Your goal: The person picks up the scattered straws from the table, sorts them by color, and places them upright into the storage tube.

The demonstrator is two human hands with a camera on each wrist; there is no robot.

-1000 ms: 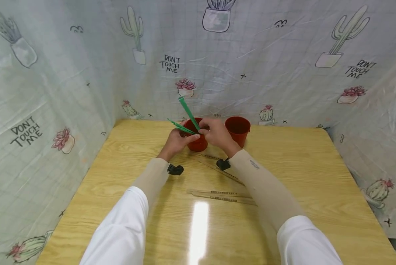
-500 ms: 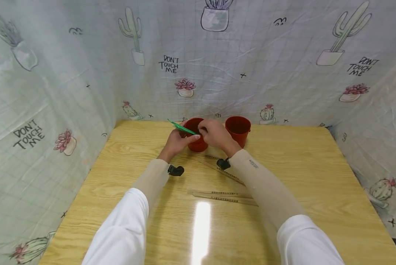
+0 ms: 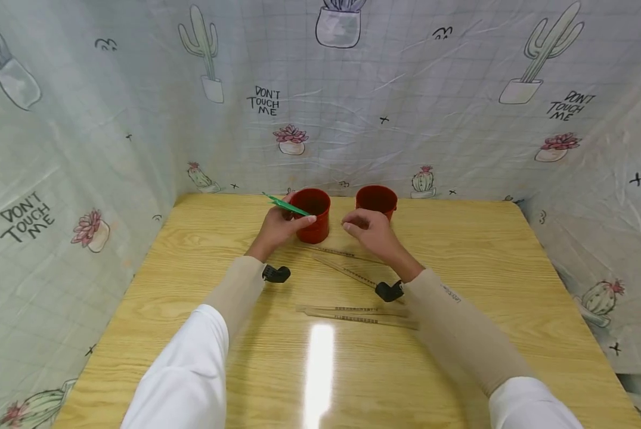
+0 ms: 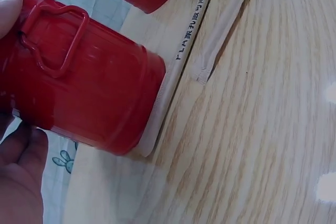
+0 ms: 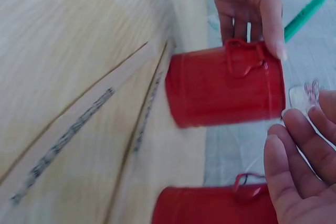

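A small red metal bucket [image 3: 321, 229] with a wire handle stands near the back of the table. My left hand [image 3: 281, 227] grips its left side, the thumb over the rim and the fingers behind, as the right wrist view shows. Green strips [image 3: 284, 204] lean out over that bucket's left rim; their lower ends are hidden inside. To the right, my right hand [image 3: 375, 232] is in the air with loosely bent fingers and nothing in it. It overlaps the front of a second red bucket [image 3: 389, 208] in the head view.
Several paper-wrapped straws [image 3: 356, 309] with printed lettering lie on the wooden table [image 3: 234, 369], some right by the first bucket's base. A curtain [image 3: 352, 119] printed with cacti hangs along the back and both sides.
The upright green strip that my right hand held went down into the left bucket and was let go. My right hand then moved right, away from the bucket. The left hand keeps its grip.
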